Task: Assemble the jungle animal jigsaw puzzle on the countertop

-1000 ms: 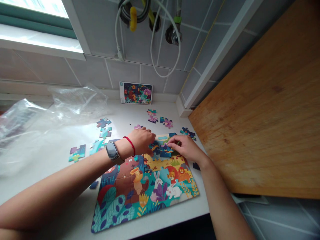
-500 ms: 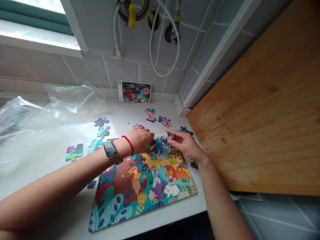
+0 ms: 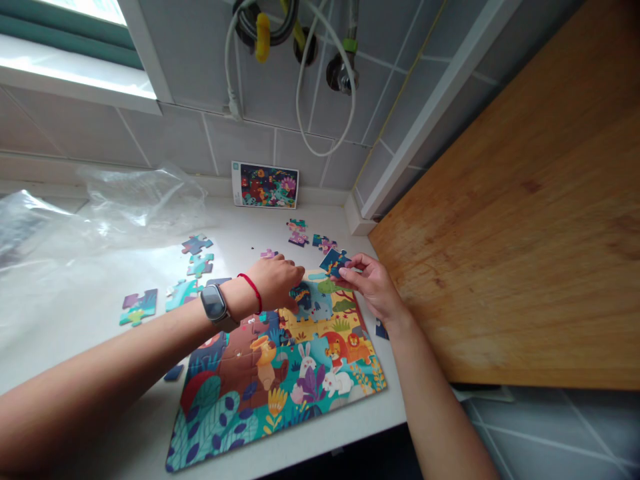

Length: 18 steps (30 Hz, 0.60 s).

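Grey tiled walls (image 3: 250,143) with pale grout stand behind a smooth white desk (image 3: 250,223). Obstructions noted: a clear, crumpled plastic bag (image 3: 145,200) takes up the left rear; a wooden panel (image 3: 515,220), grained and blotched, bounds the right side. Above, a white cord (image 3: 354,100) hangs in a loop, its top cut off by the frame. Below it, slightly left, a printed card (image 3: 269,185) leans upright at the wall.

Partly assembled, the round-cornered puzzle (image 3: 280,400) lies flat at the desk's front, its seams visible. Interlocking loose pieces (image 3: 201,265) lie to its left, with others beyond its far edge; a dark piece (image 3: 381,329) at the right is partly covered by the wrist.

Right hand (image 3: 373,283): grasping a tabbed, mainly blue piece (image 3: 333,262) between thumb and fingers, raised and tilted over the puzzle's far right corner. Left hand (image 3: 277,280): fingers curled down at the far part of the puzzle, beside a dark blue section; whether it grips anything cannot be determined. Its forearm, bearing a watch (image 3: 214,303) and red cord bracelet (image 3: 251,292), hides the puzzle's upper left.
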Tool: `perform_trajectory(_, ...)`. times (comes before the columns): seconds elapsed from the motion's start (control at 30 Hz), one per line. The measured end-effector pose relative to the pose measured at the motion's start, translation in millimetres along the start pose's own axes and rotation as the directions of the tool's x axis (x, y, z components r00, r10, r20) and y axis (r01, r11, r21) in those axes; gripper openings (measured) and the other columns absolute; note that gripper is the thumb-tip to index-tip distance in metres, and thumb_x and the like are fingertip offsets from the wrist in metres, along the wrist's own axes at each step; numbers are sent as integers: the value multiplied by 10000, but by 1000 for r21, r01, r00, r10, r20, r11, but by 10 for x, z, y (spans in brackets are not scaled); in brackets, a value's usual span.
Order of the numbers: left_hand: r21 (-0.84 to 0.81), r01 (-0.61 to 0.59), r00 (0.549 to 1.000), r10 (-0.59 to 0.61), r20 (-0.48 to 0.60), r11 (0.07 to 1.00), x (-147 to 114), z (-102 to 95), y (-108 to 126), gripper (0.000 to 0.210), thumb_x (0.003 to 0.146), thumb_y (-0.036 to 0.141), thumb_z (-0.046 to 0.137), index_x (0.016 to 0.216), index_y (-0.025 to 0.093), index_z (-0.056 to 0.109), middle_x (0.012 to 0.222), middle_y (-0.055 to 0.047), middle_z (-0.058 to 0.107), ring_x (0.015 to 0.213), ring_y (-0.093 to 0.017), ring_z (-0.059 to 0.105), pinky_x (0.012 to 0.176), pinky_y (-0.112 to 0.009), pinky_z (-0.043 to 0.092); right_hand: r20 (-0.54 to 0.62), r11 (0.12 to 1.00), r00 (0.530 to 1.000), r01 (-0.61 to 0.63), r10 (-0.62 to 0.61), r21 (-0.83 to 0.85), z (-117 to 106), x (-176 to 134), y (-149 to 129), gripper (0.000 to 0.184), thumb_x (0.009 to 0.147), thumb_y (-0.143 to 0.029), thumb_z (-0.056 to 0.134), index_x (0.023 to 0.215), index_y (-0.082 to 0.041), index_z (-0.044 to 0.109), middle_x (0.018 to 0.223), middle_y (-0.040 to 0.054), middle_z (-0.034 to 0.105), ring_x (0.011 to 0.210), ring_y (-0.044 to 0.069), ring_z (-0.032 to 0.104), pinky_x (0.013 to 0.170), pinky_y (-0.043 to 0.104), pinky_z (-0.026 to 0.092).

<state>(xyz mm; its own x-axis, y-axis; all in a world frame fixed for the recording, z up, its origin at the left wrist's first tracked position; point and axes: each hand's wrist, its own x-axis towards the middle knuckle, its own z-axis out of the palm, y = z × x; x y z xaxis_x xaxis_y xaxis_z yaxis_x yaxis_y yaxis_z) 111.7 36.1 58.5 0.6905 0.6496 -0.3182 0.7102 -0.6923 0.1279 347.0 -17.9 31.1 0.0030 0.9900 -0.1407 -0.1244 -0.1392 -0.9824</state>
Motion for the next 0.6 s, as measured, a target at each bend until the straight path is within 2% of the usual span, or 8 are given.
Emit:
perform_trajectory(0.07, 2, -1, 1000, 1, -2, 1000, 1, 3, 3, 555, 771, 557, 876, 1139, 188, 686, 1109, -109, 751, 1071, -317, 661, 808, -354, 483, -20, 999, 999, 31, -31, 42, 7, -1, -16, 439, 661, -366, 957, 858, -211, 597, 857, -39, 649, 738, 139, 727, 756, 324, 654)
perform_trajectory(0.23, 9, 9, 1000, -9, 9, 1000, -2, -9, 24, 549, 775, 561, 874, 1124, 180, 691, 1090, -111, 759, 1073, -320, 670, 797, -349, 483, 19, 999, 999, 27, -28, 38, 13, -15, -21, 553, 692, -299, 911, 1208, -302, 712, 925, -49, 596, 785, 103, 656, 775, 298, 651)
perform_trajectory(0.4, 12, 13, 1000, -13, 3, 1000, -11, -33, 33, 569, 769, 569, 879, 1120, 170, 676, 1086, -115, 763, 1066, -325, 677, 791, -355, 488, 3, 999, 1000, 10, -10, -39, 3, 5, 35, 398, 711, -403, 902, 1046, -235, 768, 897, -23, 611, 757, 120, 636, 675, 264, 612)
perform_trajectory(0.6, 13, 19, 1000, -19, 11, 1000, -18, -46, 42, 570, 761, 585, 878, 1098, 176, 669, 1094, -120, 761, 1065, -329, 678, 792, -361, 491, 3, 990, 998, 58, -58, -128, 18, 23, 45, 374, 671, -365, 942, 829, -203, 643, 755, -38, 642, 672, 97, 611, 634, 204, 534)
